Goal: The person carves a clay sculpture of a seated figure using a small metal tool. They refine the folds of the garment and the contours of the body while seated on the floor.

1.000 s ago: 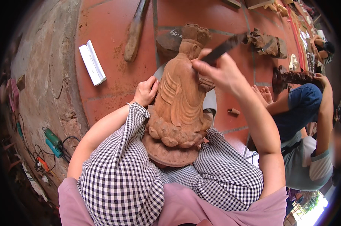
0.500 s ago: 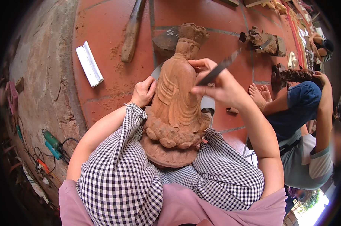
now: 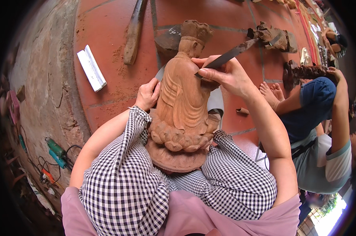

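Note:
A reddish-brown carved wooden statue [image 3: 182,94] of a seated robed figure with a tall headdress stands on a lotus base between my knees. My left hand [image 3: 147,94] is closed around the statue's left side, its fingertips hidden behind the wood. In my right hand [image 3: 229,78] a flat, dark carving blade [image 3: 231,54] is pinched between thumb and fingers. One end of the blade lies at the figure's upper back, near the shoulder; the other points up to the right. My right index finger rests by the statue's neck.
A wooden-handled tool [image 3: 134,37], a white folded strip [image 3: 91,69] and a dark block [image 3: 168,42] lie on the red tiles. At right a seated person [image 3: 323,137] holds a dark carved piece [image 3: 309,78]. Green power tools [image 3: 55,147] with cords lie at left.
My right hand has lowered the blade, bringing its near end onto the figure's upper back. My left hand stays at the statue's side.

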Available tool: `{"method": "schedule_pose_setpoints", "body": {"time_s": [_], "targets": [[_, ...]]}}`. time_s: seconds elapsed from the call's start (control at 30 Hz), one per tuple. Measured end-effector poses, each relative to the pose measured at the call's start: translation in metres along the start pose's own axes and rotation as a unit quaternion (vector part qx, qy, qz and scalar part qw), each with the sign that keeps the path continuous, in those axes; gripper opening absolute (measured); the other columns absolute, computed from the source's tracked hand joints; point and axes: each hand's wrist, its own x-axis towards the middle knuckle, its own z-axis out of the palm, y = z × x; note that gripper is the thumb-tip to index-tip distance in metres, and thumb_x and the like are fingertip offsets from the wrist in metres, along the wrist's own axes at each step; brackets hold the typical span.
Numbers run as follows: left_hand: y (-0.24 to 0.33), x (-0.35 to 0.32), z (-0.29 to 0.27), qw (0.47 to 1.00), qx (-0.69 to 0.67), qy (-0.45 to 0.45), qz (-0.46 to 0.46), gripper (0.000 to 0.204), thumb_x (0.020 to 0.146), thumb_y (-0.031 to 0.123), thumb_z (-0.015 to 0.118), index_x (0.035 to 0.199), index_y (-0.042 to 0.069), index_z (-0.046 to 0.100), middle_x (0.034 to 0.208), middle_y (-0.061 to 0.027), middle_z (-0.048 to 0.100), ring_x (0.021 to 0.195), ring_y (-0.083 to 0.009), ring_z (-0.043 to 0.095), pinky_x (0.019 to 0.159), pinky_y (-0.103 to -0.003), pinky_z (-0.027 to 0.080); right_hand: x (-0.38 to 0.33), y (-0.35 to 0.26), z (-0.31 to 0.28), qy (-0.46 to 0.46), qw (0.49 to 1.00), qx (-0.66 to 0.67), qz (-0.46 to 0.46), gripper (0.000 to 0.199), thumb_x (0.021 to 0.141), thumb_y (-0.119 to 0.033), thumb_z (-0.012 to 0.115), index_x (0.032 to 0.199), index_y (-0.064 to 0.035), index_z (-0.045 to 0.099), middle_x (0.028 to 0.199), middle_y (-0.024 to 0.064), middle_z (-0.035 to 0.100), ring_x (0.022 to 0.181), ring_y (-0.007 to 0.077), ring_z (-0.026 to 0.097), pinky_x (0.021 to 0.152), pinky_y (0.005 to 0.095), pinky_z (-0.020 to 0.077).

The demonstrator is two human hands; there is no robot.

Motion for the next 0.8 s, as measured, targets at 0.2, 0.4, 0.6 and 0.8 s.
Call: {"method": "schedule_pose_setpoints", "body": {"time_s": [0.2, 0.4, 0.6, 0.8], "targets": [[0.001, -0.002, -0.001, 1.000, 0.004, 0.007, 0.001, 0.016, 0.099, 0.017, 0.057, 0.092, 0.002, 0.057, 0.072, -0.0243, 0.059, 0.067, -0.0436, 0.062, 0.058, -0.045, 0.048, -0.013, -0.002, 0.011, -0.004, 0.985, -0.151, -0.087, 0.030, 0.088, -0.019, 0.081, 0.104, 0.0030, 0.068, 0.118, 0.0087, 0.070, 0.107, 0.0158, 0.065, 0.089, 0.0321, 0.0555], [0.003, 0.000, 0.000, 1.000, -0.001, 0.004, -0.001, 0.016, 0.099, 0.017, 0.057, 0.092, 0.002, 0.057, 0.072, -0.0237, 0.059, 0.066, -0.0431, 0.062, 0.058, -0.045, 0.048, 0.002, 0.006, 0.000, -0.002, 0.995, -0.062, -0.082, 0.032, 0.088, -0.021, 0.080, 0.108, 0.0019, 0.068, 0.115, 0.0084, 0.070, 0.100, 0.0114, 0.065, 0.086, 0.0296, 0.0560], [0.003, 0.000, -0.002, 1.000, 0.005, -0.003, -0.003, 0.016, 0.099, 0.016, 0.056, 0.092, 0.002, 0.057, 0.072, -0.0230, 0.060, 0.066, -0.0420, 0.063, 0.058, -0.044, 0.048, 0.002, -0.016, 0.003, -0.006, 0.998, -0.045, 0.034, 0.027, 0.088, -0.019, 0.080, 0.101, 0.0025, 0.068, 0.124, 0.0115, 0.066, 0.099, 0.0125, 0.065, 0.082, 0.0292, 0.0562], [0.005, -0.001, -0.003, 1.000, -0.006, 0.005, -0.001, 0.016, 0.100, 0.017, 0.056, 0.092, 0.003, 0.058, 0.072, -0.0223, 0.061, 0.066, -0.0408, 0.064, 0.059, -0.044, 0.049, -0.014, -0.005, 0.020, -0.003, 0.969, -0.219, -0.117, 0.020, 0.089, -0.015, 0.078, 0.100, -0.0009, 0.069, 0.141, 0.0158, 0.056, 0.111, 0.0174, 0.064, 0.096, 0.0333, 0.0507]]}}
